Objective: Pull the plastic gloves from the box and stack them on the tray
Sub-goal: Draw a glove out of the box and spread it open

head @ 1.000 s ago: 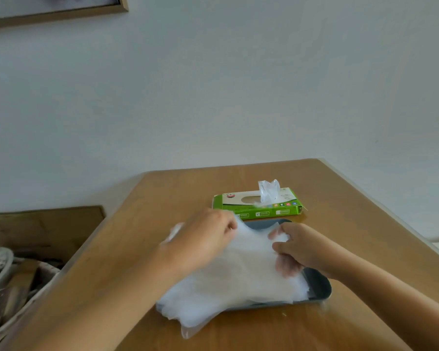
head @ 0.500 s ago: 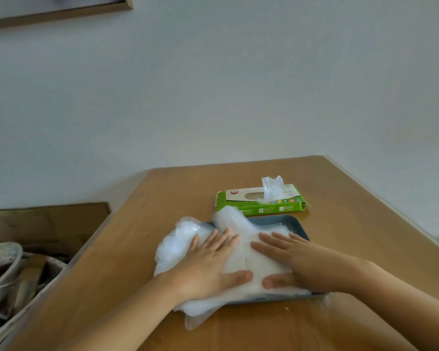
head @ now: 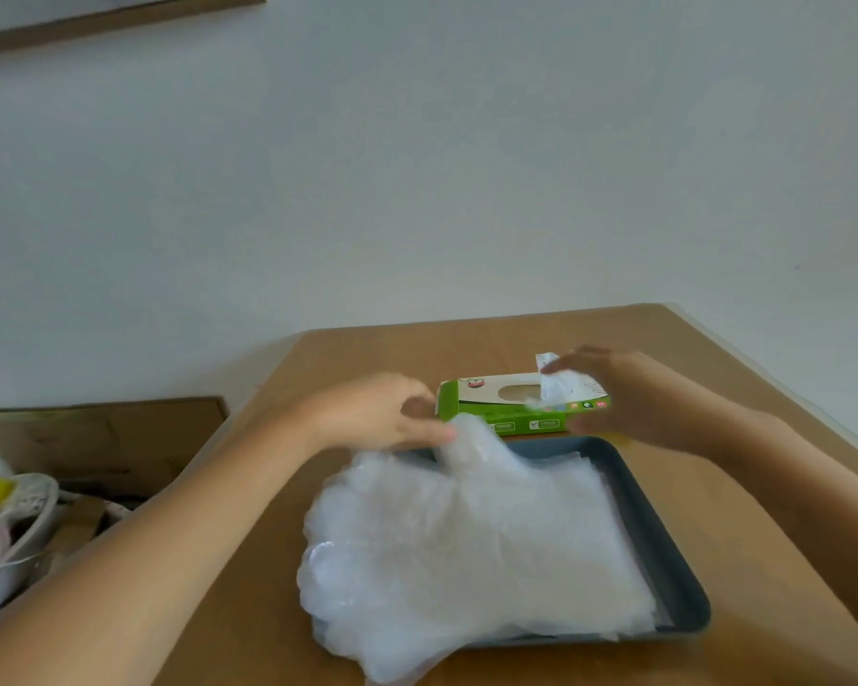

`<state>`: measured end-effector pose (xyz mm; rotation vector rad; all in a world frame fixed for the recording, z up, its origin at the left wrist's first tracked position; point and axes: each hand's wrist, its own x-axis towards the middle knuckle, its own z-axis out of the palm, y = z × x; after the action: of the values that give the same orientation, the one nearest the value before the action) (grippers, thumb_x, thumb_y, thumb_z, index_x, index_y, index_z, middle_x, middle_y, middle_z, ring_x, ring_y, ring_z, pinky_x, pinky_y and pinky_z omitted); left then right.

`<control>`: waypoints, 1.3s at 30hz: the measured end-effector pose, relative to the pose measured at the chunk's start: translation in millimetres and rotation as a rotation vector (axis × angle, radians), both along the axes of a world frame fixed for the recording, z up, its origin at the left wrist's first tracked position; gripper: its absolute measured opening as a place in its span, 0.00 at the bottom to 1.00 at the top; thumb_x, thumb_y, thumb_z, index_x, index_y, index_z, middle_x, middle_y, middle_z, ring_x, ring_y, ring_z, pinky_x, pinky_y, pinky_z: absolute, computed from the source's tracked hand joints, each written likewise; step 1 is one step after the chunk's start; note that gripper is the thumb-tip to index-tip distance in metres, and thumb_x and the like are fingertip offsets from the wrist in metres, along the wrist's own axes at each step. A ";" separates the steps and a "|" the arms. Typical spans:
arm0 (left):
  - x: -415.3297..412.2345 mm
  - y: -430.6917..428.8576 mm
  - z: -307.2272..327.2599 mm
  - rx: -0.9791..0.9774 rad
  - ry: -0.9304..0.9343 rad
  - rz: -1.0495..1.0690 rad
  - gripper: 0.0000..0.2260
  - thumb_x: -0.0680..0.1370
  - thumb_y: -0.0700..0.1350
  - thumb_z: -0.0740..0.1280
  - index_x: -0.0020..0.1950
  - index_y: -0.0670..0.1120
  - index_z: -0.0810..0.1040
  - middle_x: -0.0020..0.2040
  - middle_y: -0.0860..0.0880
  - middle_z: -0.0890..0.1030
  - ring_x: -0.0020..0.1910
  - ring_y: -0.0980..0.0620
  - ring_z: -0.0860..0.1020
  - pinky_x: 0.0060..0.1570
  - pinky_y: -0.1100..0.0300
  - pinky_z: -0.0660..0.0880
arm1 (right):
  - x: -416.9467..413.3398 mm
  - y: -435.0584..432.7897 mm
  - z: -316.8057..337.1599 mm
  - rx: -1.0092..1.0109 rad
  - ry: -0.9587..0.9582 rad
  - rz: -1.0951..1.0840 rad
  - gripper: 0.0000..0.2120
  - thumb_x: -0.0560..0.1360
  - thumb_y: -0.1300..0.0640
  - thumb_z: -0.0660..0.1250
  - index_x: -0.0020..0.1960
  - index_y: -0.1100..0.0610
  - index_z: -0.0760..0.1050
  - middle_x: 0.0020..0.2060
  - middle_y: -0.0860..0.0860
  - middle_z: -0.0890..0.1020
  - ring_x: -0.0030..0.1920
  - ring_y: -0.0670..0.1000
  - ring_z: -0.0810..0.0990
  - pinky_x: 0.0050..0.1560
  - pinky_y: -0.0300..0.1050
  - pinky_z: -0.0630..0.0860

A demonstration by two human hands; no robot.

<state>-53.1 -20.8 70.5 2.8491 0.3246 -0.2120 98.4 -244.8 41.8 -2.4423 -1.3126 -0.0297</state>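
Note:
A thick stack of clear plastic gloves (head: 466,537) lies on the dark grey tray (head: 669,547), spilling over its left and front rims. Just behind the tray sits the green and white glove box (head: 491,406), with one glove tuft (head: 548,386) sticking up from its slot. My right hand (head: 625,396) reaches over the box's right end; its fingertips touch the tuft while the thumb stays apart, low at the box front. My left hand (head: 375,413) hovers with loose fingers by the box's left end, close to the stack's far corner.
The wooden table (head: 773,576) ends close on the right and left. Off its left side stand a brown cardboard box (head: 100,438) and a white basket (head: 16,532) of odds and ends. A white wall rises behind.
Both hands have lifted off the glove stack they were pressing flat and moved back to the box, the right one to the tuft, the left one to the box's left end.

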 end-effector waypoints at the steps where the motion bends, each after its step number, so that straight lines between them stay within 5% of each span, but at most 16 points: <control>1: 10.3 0.0 1.9 -0.015 -0.063 0.001 0.25 0.77 0.60 0.63 0.70 0.50 0.71 0.67 0.55 0.73 0.66 0.55 0.71 0.63 0.62 0.67 | 9.4 5.7 -0.3 0.032 -0.013 0.025 0.30 0.72 0.57 0.73 0.70 0.43 0.67 0.65 0.44 0.71 0.58 0.45 0.70 0.54 0.37 0.65; 6: 56.9 -12.0 -5.2 -0.063 -0.035 -0.056 0.21 0.82 0.55 0.57 0.72 0.48 0.69 0.71 0.49 0.71 0.67 0.52 0.70 0.65 0.61 0.65 | 37.5 32.0 -10.1 0.003 -0.048 0.037 0.39 0.70 0.74 0.61 0.71 0.40 0.64 0.73 0.48 0.61 0.73 0.52 0.58 0.68 0.47 0.61; 8: 69.6 -19.3 -13.4 -0.061 0.048 -0.096 0.21 0.82 0.55 0.56 0.73 0.51 0.67 0.72 0.51 0.70 0.69 0.52 0.68 0.66 0.61 0.63 | 43.4 39.3 -17.5 -0.024 -0.086 0.023 0.33 0.71 0.73 0.61 0.68 0.43 0.69 0.73 0.49 0.60 0.74 0.52 0.56 0.68 0.47 0.61; 12: 83.6 -27.7 -32.0 -0.030 0.184 -0.133 0.22 0.82 0.59 0.54 0.76 0.60 0.61 0.76 0.55 0.63 0.74 0.53 0.61 0.70 0.60 0.57 | 52.2 43.0 -27.7 0.090 -0.180 0.057 0.05 0.74 0.59 0.70 0.48 0.52 0.81 0.65 0.49 0.72 0.66 0.49 0.65 0.60 0.40 0.64; 18: 83.9 -29.2 -41.4 -0.037 0.223 -0.142 0.23 0.82 0.59 0.53 0.77 0.61 0.55 0.78 0.56 0.57 0.77 0.53 0.54 0.72 0.59 0.51 | 46.4 41.1 -6.1 0.494 -0.169 0.004 0.01 0.70 0.61 0.74 0.40 0.56 0.83 0.44 0.49 0.80 0.50 0.52 0.74 0.45 0.37 0.63; 24: 87.5 -26.6 -36.9 -0.061 0.255 -0.120 0.23 0.81 0.59 0.55 0.76 0.61 0.59 0.77 0.57 0.58 0.76 0.53 0.56 0.72 0.58 0.53 | 18.6 29.8 35.7 0.743 0.104 -0.028 0.04 0.73 0.56 0.71 0.39 0.51 0.80 0.38 0.42 0.81 0.37 0.36 0.76 0.38 0.27 0.67; 26: 85.8 -22.2 -30.8 -0.141 0.226 -0.110 0.24 0.80 0.59 0.59 0.76 0.56 0.63 0.76 0.58 0.61 0.75 0.56 0.58 0.71 0.61 0.54 | 16.3 27.4 42.1 0.792 0.217 -0.035 0.08 0.74 0.60 0.70 0.37 0.50 0.80 0.34 0.45 0.82 0.33 0.37 0.76 0.36 0.26 0.69; 29: 77.1 -11.0 -22.8 -0.324 0.202 -0.085 0.27 0.78 0.58 0.65 0.73 0.48 0.68 0.73 0.54 0.67 0.72 0.57 0.63 0.73 0.59 0.57 | 13.0 22.8 49.3 0.925 0.405 -0.011 0.10 0.74 0.65 0.68 0.37 0.54 0.81 0.35 0.52 0.83 0.38 0.45 0.80 0.48 0.35 0.77; 31: 68.0 -9.5 -13.4 -0.415 0.155 -0.090 0.27 0.73 0.61 0.70 0.64 0.45 0.75 0.62 0.55 0.74 0.63 0.58 0.71 0.70 0.56 0.62 | 10.3 19.5 53.7 1.005 0.513 -0.003 0.06 0.74 0.62 0.70 0.38 0.57 0.81 0.35 0.54 0.81 0.40 0.48 0.80 0.52 0.42 0.78; 34: 56.5 -16.9 7.2 -0.598 -0.075 -0.095 0.12 0.74 0.54 0.71 0.56 0.54 0.78 0.49 0.63 0.81 0.51 0.69 0.77 0.57 0.72 0.70 | 6.3 16.3 57.8 1.017 0.540 -0.012 0.07 0.71 0.59 0.73 0.35 0.57 0.80 0.31 0.51 0.81 0.37 0.47 0.78 0.50 0.42 0.77; 37: 49.5 -23.2 18.5 -0.784 -0.366 -0.097 0.34 0.64 0.61 0.77 0.67 0.54 0.73 0.63 0.57 0.78 0.64 0.60 0.74 0.65 0.61 0.70 | -4.4 16.5 61.2 0.952 0.512 -0.014 0.09 0.67 0.56 0.76 0.32 0.55 0.78 0.28 0.49 0.79 0.30 0.43 0.76 0.36 0.30 0.71; 39: 51.0 -31.3 19.5 -0.834 -0.540 -0.069 0.30 0.65 0.57 0.78 0.65 0.52 0.76 0.62 0.54 0.80 0.62 0.57 0.77 0.62 0.58 0.71 | -11.4 17.2 63.0 0.914 0.510 -0.002 0.10 0.65 0.57 0.77 0.31 0.57 0.77 0.27 0.49 0.79 0.28 0.43 0.75 0.32 0.29 0.70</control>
<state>-2.2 -52.1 90.1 1.9822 0.0052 0.3359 87.0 -227.6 104.8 -1.5285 -0.8024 -0.0036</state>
